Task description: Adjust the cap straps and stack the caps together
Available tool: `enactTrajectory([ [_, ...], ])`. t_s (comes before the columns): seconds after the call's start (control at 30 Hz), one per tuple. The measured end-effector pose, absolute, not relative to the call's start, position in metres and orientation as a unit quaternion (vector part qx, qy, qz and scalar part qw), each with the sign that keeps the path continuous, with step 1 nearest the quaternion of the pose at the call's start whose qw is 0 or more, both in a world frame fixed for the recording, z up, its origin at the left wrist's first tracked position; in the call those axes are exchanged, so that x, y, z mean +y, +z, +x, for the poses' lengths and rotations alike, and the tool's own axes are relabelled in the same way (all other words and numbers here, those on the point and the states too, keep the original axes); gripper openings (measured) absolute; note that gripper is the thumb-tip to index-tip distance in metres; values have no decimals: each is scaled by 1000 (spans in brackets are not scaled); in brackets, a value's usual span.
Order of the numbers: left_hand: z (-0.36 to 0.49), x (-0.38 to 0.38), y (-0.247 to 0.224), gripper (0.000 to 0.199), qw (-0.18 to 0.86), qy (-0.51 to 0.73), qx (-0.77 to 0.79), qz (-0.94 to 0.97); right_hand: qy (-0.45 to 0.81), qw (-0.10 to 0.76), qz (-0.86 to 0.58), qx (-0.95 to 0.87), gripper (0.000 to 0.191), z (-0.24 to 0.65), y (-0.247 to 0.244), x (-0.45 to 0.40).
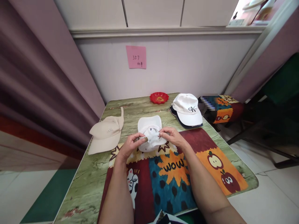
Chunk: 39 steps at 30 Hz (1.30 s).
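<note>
A white cap (150, 124) lies in the middle of the table with its brim toward the wall and its back strap facing me. Between the thumb and fingers of my left hand (131, 145) is the left part of the strap, where a small brownish buckle shows. My right hand (173, 136) pinches the strap on the other side. A beige cap (106, 132) rests to the left, its strap sticking up loose. To the right, a white cap with black letters (188, 109) sits on top of at least one dark cap (187, 125).
A colourful mat (153, 183) covers the front of the wood-patterned table (81, 183). Near the wall stands a red scalloped dish (159, 97). On the wall is a pink note (136, 57). A stool with a patterned cover (223, 109) is beyond the right edge.
</note>
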State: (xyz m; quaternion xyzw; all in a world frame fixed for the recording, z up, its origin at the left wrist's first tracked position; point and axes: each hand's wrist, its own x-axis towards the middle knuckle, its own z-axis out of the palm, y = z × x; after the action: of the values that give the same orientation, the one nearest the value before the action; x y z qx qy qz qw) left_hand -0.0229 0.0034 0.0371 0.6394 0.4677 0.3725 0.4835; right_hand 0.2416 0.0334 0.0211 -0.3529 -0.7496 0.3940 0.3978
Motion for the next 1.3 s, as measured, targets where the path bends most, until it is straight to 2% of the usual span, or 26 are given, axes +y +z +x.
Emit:
enactTrajectory([
  [0.17, -20, 4, 30, 24, 528, 439, 453, 569, 406, 472, -389, -678, 29, 234, 18, 32],
  [0.4, -26, 7, 28, 26, 554, 563, 432, 435, 326, 498, -390, -703, 27, 236, 12, 36],
  [1.3, -33, 6, 26, 24, 541, 525, 441, 487, 356, 520, -382, -676, 31, 236, 5, 39],
])
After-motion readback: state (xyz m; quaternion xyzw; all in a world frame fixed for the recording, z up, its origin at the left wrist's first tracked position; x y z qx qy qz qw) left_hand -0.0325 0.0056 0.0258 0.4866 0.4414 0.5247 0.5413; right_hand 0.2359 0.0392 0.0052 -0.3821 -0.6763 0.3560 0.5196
